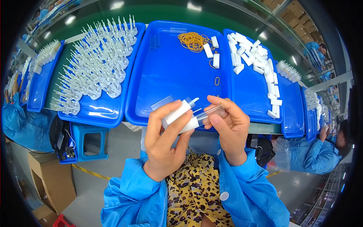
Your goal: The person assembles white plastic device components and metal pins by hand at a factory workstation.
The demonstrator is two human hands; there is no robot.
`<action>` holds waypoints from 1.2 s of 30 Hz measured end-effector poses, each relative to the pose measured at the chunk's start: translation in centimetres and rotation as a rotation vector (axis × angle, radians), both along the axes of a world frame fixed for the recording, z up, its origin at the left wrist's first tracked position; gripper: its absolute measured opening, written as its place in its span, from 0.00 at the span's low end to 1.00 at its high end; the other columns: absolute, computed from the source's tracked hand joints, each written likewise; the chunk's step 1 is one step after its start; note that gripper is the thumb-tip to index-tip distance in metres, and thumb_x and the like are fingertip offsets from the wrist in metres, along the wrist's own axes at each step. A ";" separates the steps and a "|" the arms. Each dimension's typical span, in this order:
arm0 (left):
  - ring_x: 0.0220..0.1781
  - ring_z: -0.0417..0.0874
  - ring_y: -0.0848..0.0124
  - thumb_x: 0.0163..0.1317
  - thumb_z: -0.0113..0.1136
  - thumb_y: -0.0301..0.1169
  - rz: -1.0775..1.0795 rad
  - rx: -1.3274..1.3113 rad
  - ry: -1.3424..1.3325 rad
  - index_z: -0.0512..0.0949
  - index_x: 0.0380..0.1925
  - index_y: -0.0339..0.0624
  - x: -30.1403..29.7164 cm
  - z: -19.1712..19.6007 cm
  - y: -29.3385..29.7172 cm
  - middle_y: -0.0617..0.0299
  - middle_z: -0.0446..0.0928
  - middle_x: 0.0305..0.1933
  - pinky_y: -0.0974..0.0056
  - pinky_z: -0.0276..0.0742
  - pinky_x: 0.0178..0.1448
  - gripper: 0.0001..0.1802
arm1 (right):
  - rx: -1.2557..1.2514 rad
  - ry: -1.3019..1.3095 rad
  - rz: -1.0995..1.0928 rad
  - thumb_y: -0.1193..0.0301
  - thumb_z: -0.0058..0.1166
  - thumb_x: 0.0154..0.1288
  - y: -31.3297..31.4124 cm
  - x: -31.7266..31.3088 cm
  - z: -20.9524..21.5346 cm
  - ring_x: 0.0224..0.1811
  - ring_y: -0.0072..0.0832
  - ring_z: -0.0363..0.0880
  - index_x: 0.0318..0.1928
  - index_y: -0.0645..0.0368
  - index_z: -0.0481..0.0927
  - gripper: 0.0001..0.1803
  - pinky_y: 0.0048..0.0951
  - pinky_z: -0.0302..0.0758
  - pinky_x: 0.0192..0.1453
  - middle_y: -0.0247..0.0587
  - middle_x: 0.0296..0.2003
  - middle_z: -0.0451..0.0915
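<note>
Over the front edge of the middle blue tray (166, 75), my left hand (164, 147) is closed round a white block (177, 113) with a thin whitish stem standing out of its upper end. A second white piece (190, 124) shows under its fingers, partly hidden. My right hand (232, 130) pinches a clear plastic piece (206, 114) between thumb and fingers. That clear piece meets the second white piece; whether it sits around it or against it I cannot tell. Behind my left fingers, a clear plastic strip (162, 102) rests in the tray.
Tan rubber bands (194, 41) lie at the tray's far side, beside loose white blocks (208, 50). The left tray holds many upright white stemmed parts (96, 60); the right one, white blocks (249, 53). Co-workers in blue (315, 155) sit at both sides. A blue stool (90, 142) stands below.
</note>
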State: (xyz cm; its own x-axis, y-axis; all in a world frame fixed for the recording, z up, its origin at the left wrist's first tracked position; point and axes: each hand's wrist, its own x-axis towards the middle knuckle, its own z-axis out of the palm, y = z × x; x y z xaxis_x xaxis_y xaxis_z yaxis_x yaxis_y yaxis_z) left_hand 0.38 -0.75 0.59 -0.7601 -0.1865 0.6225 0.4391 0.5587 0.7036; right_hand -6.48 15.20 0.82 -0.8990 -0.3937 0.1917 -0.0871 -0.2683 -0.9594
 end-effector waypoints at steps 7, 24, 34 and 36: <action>0.62 0.71 0.42 0.52 0.57 0.11 -0.232 0.062 -0.011 0.67 0.60 0.31 -0.2 -0.5 0.8 0.41 0.68 0.62 0.49 0.70 0.64 0.32 | -0.132 0.055 -0.207 0.83 0.53 0.64 -0.7 -0.4 -0.1 0.42 0.23 0.78 0.60 0.68 0.65 0.25 0.21 0.79 0.41 0.47 0.51 0.72; 0.67 0.67 0.39 0.49 0.50 0.06 -0.255 0.194 0.045 0.45 0.68 0.30 -0.3 -2.1 1.7 0.32 0.64 0.65 0.48 0.63 0.69 0.46 | 0.556 0.729 -0.285 0.62 0.79 0.33 -0.5 -0.7 0.2 0.47 0.36 0.73 0.65 0.64 0.60 0.57 0.33 0.74 0.49 0.53 0.61 0.63; 0.67 0.66 0.37 0.48 0.50 0.06 -0.258 0.131 0.060 0.43 0.69 0.32 -0.3 -2.1 1.3 0.32 0.65 0.64 0.46 0.61 0.70 0.47 | 0.632 0.713 -0.184 0.59 0.79 0.31 0.0 -0.9 0.7 0.53 0.44 0.73 0.61 0.65 0.66 0.53 0.38 0.75 0.51 0.54 0.54 0.71; 0.67 0.66 0.38 0.48 0.50 0.06 -0.252 0.114 0.069 0.42 0.69 0.32 -0.5 -2.1 1.1 0.32 0.64 0.65 0.46 0.61 0.70 0.48 | 0.621 0.791 -0.250 0.59 0.79 0.31 -0.4 -0.9 0.5 0.53 0.44 0.73 0.60 0.65 0.67 0.53 0.39 0.75 0.52 0.53 0.54 0.71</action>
State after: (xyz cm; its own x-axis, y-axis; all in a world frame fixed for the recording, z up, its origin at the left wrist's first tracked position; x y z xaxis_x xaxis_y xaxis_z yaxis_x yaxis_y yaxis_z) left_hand -0.10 0.40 -1.55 -0.7479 -0.0689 0.6602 0.6032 0.3447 0.7193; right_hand -7.36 14.81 1.29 -0.6741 -0.4448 0.5897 -0.7377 0.3667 -0.5668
